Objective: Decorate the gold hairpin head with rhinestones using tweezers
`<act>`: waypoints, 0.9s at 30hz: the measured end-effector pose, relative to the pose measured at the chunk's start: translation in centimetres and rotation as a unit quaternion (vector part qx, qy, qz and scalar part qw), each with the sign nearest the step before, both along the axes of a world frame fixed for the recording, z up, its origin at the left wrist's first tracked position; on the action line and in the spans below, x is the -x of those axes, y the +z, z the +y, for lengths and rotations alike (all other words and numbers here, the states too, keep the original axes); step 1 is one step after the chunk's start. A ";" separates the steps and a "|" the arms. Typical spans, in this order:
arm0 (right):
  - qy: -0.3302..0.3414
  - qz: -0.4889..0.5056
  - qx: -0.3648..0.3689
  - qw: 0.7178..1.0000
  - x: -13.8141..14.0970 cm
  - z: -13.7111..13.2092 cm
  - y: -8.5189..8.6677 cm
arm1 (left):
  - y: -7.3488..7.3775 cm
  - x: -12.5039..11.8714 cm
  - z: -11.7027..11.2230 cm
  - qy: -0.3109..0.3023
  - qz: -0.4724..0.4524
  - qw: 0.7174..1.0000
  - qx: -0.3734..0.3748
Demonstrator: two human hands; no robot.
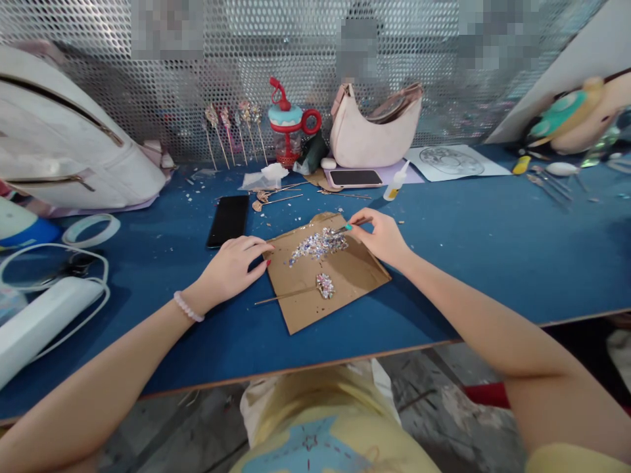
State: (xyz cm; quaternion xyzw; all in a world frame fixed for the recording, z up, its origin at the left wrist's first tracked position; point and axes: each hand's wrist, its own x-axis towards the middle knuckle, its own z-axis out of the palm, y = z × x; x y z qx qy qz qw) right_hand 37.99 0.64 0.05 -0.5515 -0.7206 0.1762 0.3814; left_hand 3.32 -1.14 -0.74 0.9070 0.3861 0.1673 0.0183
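Note:
A square of brown cardboard (357,279) lies on the blue table with a loose heap of small shiny rhinestones (323,243) on its far half. Nearer me on it rests a hairpin (325,286), its head covered in stones and its thin stem sticking out past the left edge. My left hand (241,263) lies flat with fingers spread, fingertips at the cardboard's left edge. Over the right end of the heap, my right hand (379,236) pinches tweezers (342,228), their tips down by the stones.
Behind the cardboard are more hairpins (279,200), a glue bottle (397,182) and a pink-edged phone (355,178). A black phone (229,221) lies beyond my left hand. Further back stand a red-handled cup (287,135) and a white handbag (374,135). A power strip (46,322) is at left.

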 end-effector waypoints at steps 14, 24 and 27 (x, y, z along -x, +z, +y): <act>-0.050 0.008 -0.028 0.998 -1.4 2.3 -1.5 | -0.1 0.1 -0.1 -0.029 -0.012 0.999 0.014; -0.088 -0.004 -0.060 0.994 -2.2 3.7 -1.8 | -0.5 0.3 0.1 0.009 0.013 1.000 0.018; -0.081 -0.017 -0.073 0.994 -2.5 3.6 -1.5 | -0.5 0.4 0.2 0.011 0.019 1.000 0.021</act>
